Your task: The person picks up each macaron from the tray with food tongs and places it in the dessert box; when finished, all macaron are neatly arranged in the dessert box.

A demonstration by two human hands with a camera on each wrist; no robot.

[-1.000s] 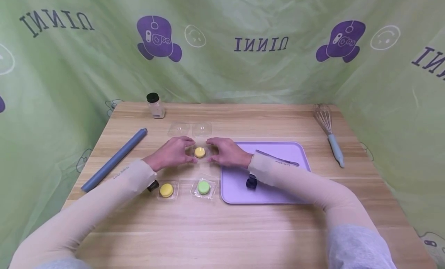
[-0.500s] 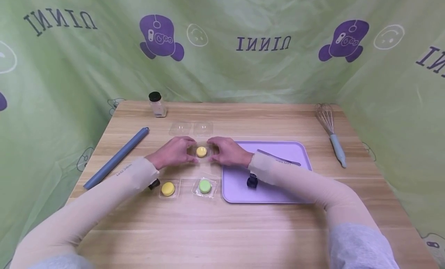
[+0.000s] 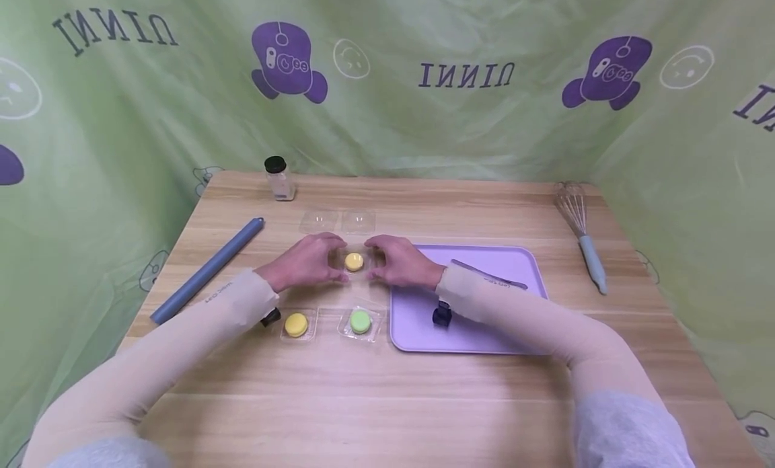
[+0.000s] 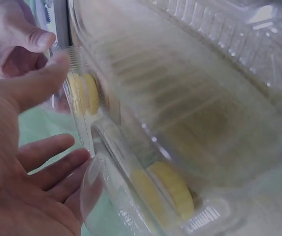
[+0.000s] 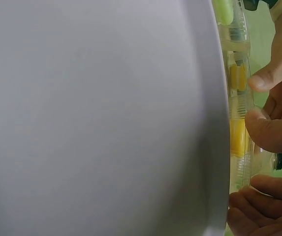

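Side by side in the head view, my left hand (image 3: 309, 261) and right hand (image 3: 402, 261) hold a small clear plastic box from its two sides. Inside the box sits a yellow macaron (image 3: 354, 261). Thumbs lie at the near side, and curved fingers reach the far side. From the left wrist, the left thumb (image 4: 45, 78) shows at the box rim, and another yellow macaron (image 4: 168, 189) appears lower down behind clear plastic. Closer to the body are a yellow macaron (image 3: 296, 325) and a green macaron (image 3: 360, 321), each in a clear box. Two clear lids (image 3: 358, 221) stand beyond the hands.
A purple tray (image 3: 412, 327) lies under the right wrist, with a slim grey utensil (image 3: 489, 274) on it. A blue rolling pin (image 3: 208, 271) is at left, a whisk (image 3: 581, 239) at right. A black-capped jar (image 3: 280, 180) stands at the back left.
The camera view shifts slightly. Both hands keep the same place around the box with the yellow macaron.
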